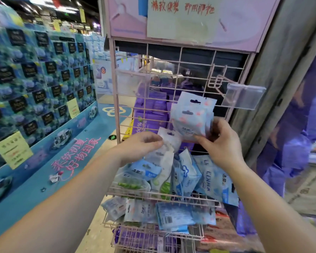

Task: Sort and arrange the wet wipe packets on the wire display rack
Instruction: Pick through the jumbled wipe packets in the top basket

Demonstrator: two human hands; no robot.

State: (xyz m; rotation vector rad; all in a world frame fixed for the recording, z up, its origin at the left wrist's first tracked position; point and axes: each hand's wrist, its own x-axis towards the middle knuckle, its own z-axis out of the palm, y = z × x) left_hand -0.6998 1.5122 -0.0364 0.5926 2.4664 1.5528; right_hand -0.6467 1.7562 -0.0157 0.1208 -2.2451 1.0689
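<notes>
**Wet wipe packets: sorting under way, most of the rack still jumbled**

Wet wipe packets fill the lower part of the pink wire display rack, and both hands are busy with them in front of its mesh back. The right hand grips a small bunch of white packets with pink spots, fingers curled round their lower edge, holding them up just below the hook that carries a clear price-tag holder. Their hang holes face up, but none is threaded on the hook; the hook itself looks bare. The left hand pinches a single pale packet by its top corner, just beside the bunch and slightly lower. The hands are close together but not touching.

Judging from this, the work is at an early to middle stage. One kind of packet is gathered in the hands and seems ready for hanging, yet nothing hangs in place so far as the view shows. The upper basket holds a loose heap: blue-and-white packets leaning at angles on the right, green-printed packets lying flat on the left. The lower basket is equally mixed, with blue packets overlapping one another and one showing its barcode side. A second clear tag holder on the left has nothing visible beneath it.

What remains, as I read it, is hanging the gathered bunch, then separating the two baskets by kind and facing the fronts outward.
</notes>
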